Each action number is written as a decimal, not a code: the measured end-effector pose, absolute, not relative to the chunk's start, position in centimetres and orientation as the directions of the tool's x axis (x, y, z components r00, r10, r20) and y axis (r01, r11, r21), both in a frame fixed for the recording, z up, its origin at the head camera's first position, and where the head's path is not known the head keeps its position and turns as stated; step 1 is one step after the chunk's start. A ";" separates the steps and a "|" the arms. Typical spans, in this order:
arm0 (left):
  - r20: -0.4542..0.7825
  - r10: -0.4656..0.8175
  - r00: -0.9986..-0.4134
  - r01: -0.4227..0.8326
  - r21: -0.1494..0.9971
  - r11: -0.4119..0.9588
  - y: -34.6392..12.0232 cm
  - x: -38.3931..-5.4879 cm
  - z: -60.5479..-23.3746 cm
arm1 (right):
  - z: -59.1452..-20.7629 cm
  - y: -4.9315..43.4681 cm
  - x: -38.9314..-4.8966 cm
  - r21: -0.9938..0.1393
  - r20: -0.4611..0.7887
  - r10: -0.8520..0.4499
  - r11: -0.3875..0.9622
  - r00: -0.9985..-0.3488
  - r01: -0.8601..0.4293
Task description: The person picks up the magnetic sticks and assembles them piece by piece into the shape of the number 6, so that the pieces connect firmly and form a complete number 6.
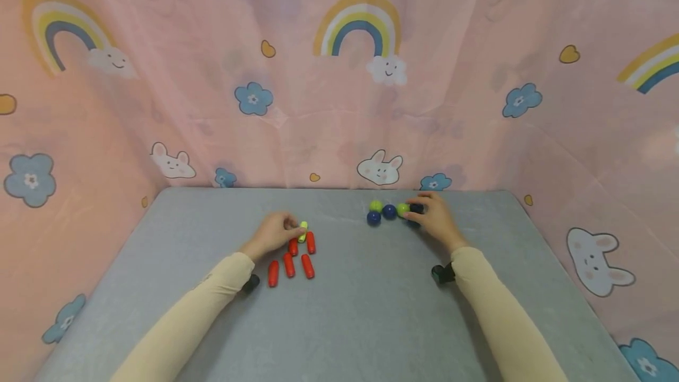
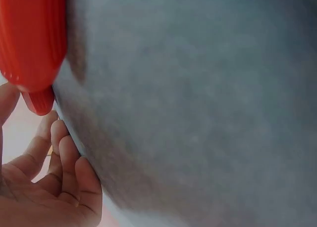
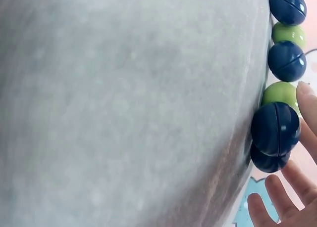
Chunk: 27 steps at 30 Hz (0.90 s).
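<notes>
In the head view, my left hand (image 1: 276, 231) pinches a small yellow-green cylinder (image 1: 303, 232) between thumb and fingertips. Several red cylinders (image 1: 307, 266) lie just below and beside it. A red cylinder (image 2: 32, 36) looms large in the left wrist view and hides the yellow-green one there. Over on the right, the thumb and index finger of my right hand (image 1: 436, 217) hold a green ball (image 1: 403, 210) from its side. Dark blue balls (image 3: 276, 129) lie around that ball, and the right wrist view shows the other fingers (image 3: 281, 195) spread loosely.
Left of the right hand, a second green ball (image 1: 376, 206) touches dark blue balls (image 1: 373, 218). Both groups lie on a grey table (image 1: 350, 311). A pink patterned curtain (image 1: 318, 128) rises along its back edge and sides.
</notes>
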<state>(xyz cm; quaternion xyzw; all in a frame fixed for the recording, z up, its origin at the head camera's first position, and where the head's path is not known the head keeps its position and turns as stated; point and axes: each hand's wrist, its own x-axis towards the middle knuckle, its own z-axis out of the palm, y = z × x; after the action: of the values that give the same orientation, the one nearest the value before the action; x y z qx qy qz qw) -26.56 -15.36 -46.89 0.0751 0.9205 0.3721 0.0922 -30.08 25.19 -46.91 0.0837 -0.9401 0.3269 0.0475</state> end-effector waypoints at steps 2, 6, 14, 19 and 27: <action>-0.125 0.198 -0.972 0.057 0.694 0.718 -15.2 -26.5 -46.7 | -46.9 25.0 -30.2 -0.604 0.145 -0.127 0.774 -0.981 -0.189; -0.140 0.196 -0.971 0.045 0.693 0.720 -15.0 -26.3 -46.5 | -47.0 24.8 -30.3 -0.587 0.140 -0.124 0.789 -0.982 -0.183; -0.171 0.189 -0.967 0.019 0.691 0.723 -14.7 -26.2 -46.2 | -47.1 24.5 -30.7 -0.564 0.148 -0.110 0.807 -0.983 -0.176; -0.208 0.169 -0.963 -0.023 0.695 0.719 -14.5 -26.3 -46.2 | -47.2 24.4 -30.8 -0.571 0.160 -0.100 0.802 -0.982 -0.174; -0.222 0.153 -0.963 -0.051 0.707 0.706 -14.2 -26.2 -45.9 | -47.3 24.1 -30.9 -0.579 0.168 -0.090 0.797 -0.982 -0.172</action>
<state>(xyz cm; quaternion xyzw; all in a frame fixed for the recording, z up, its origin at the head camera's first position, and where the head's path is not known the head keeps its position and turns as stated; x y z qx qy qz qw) -26.16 -14.24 -45.94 0.0278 0.9138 0.3827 0.1329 -30.86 24.10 -47.26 0.0692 -0.9456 0.3109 0.0659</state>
